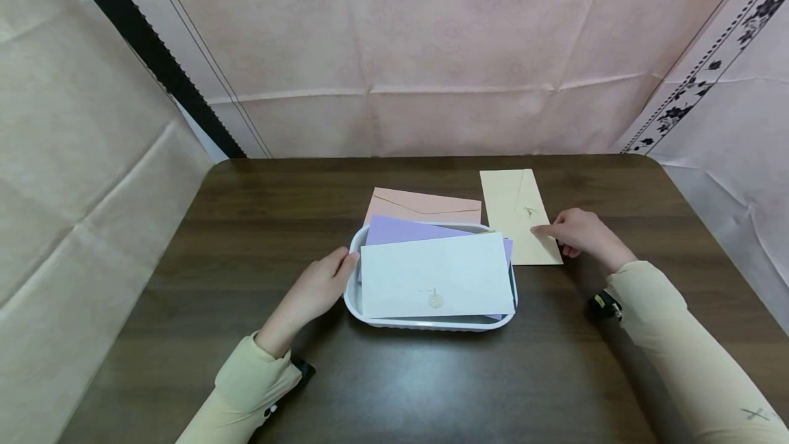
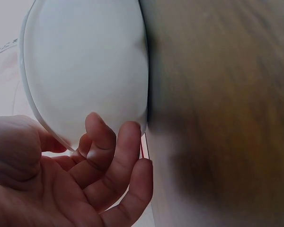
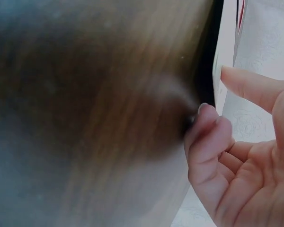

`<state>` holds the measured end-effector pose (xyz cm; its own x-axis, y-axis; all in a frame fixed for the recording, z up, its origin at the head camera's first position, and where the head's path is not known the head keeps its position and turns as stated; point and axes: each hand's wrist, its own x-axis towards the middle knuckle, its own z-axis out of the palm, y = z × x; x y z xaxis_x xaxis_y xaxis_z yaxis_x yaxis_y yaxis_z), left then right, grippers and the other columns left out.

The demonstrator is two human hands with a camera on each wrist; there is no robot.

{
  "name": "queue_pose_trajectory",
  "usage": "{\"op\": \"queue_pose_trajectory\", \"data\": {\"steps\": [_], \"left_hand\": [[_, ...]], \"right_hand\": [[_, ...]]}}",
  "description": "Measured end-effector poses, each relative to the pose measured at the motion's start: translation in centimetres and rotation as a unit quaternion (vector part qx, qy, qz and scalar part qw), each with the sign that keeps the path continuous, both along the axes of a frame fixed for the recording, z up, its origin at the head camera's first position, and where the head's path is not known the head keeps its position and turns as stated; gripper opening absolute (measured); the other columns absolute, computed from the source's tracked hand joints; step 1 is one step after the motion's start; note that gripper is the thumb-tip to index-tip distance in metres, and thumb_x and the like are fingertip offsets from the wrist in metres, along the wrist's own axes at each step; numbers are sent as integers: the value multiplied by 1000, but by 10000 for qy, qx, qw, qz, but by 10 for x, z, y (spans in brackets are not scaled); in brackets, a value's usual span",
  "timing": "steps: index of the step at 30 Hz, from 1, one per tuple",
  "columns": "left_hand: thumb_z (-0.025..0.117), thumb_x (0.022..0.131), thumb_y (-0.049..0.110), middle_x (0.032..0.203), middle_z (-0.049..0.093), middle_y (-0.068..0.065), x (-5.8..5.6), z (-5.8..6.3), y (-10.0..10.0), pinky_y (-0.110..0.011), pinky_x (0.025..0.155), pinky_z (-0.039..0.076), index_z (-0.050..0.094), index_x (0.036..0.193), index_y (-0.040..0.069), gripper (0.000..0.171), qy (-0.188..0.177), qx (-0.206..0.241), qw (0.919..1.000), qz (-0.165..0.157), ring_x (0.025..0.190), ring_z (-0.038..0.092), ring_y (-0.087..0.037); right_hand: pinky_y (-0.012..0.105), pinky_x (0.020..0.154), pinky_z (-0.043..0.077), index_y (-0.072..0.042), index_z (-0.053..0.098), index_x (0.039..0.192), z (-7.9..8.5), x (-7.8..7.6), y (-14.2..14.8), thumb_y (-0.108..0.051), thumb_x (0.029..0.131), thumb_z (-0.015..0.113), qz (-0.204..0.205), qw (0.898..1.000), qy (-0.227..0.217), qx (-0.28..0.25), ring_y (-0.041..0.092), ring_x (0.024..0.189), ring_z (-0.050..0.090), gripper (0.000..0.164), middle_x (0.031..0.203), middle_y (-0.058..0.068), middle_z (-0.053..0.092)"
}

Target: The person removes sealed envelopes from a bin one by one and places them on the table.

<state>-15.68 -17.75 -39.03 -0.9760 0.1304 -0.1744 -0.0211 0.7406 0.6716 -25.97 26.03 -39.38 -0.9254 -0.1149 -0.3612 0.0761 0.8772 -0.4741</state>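
A white tray (image 1: 353, 293) stands on the table, with a pale blue-white envelope (image 1: 431, 276) and purple envelopes (image 1: 394, 228) lying in it. My left hand (image 1: 320, 286) grips the tray's left rim. In the left wrist view the fingers (image 2: 128, 146) rest against the outer wall of the tray (image 2: 85, 66). Right of the tray, my right hand (image 1: 585, 235) holds a cream envelope (image 1: 510, 201) by its right edge, thumb on top. The right wrist view shows the envelope (image 3: 219, 80) edge-on, with the other fingers curled beside its lower side.
A pink envelope (image 1: 425, 205) lies behind the tray, partly hidden by it. The dark wooden table (image 1: 277, 225) has rounded far corners. Pale cloth (image 1: 456, 53) hangs behind it and at both sides.
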Motion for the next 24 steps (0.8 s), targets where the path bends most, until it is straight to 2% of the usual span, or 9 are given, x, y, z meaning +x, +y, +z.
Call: {"op": "queue_pose_trajectory", "data": {"steps": [10, 19, 24], "left_hand": [[38, 101, 39, 69, 44, -6, -1, 0, 0, -30, 53, 36, 54, 101, 11, 32, 5, -9, 10000, 1, 59, 43, -20], [38, 101, 38, 69, 45, -7, -1, 0, 0, -30, 53, 36, 55, 104, 11, 32, -43, 7, 10000, 24, 60, 44, -20], [38, 101, 38, 69, 45, -7, -1, -2, -1, -30, 53, 36, 54, 102, 11, 32, -38, -4, 10000, 0, 59, 44, -20]], "right_hand": [[32, 56, 49, 1, 56, 81, 2, -3, -1, -51, 86, 59, 127, 9998, -74, 96, 18, 58, 54, 52, 68, 8, 54], [33, 56, 49, 2, 56, 83, 2, -6, -2, -50, 87, 58, 155, 9995, -206, 170, 19, 58, 55, 52, 70, 10, 55], [33, 58, 49, 5, 55, 91, 2, -6, -3, -51, 87, 58, 157, 9993, -289, 177, 21, 61, 56, 56, 75, 13, 55]]}}
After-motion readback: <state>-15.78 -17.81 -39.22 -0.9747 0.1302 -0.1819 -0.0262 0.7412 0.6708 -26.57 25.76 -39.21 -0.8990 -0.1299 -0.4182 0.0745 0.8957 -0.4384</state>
